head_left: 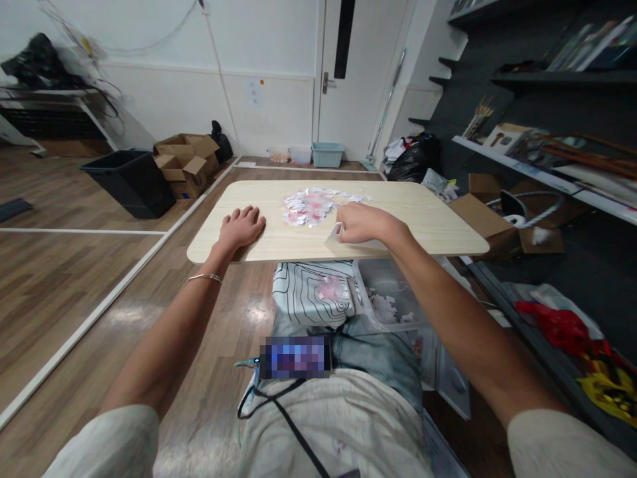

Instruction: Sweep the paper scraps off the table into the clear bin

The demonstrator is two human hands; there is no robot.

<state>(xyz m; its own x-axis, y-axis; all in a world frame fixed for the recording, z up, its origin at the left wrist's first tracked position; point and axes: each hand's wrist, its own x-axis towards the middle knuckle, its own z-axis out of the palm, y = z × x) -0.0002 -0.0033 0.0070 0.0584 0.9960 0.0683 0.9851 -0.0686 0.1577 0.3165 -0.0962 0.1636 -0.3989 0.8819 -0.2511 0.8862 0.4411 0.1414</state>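
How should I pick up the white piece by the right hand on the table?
Probably by its free left edge. The white piece lies flat near the front rim of the table, partly under the right hand. Come from the left, away from the pile of paper scraps, and pinch the edge with fingertips, since it looks thin.

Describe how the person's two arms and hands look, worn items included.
Both arms are bare from the short, pale off-white sleeves down. The left hand has no rings visible, and a thin silver bangle circles that wrist. The right hand and its wrist show nothing worn.
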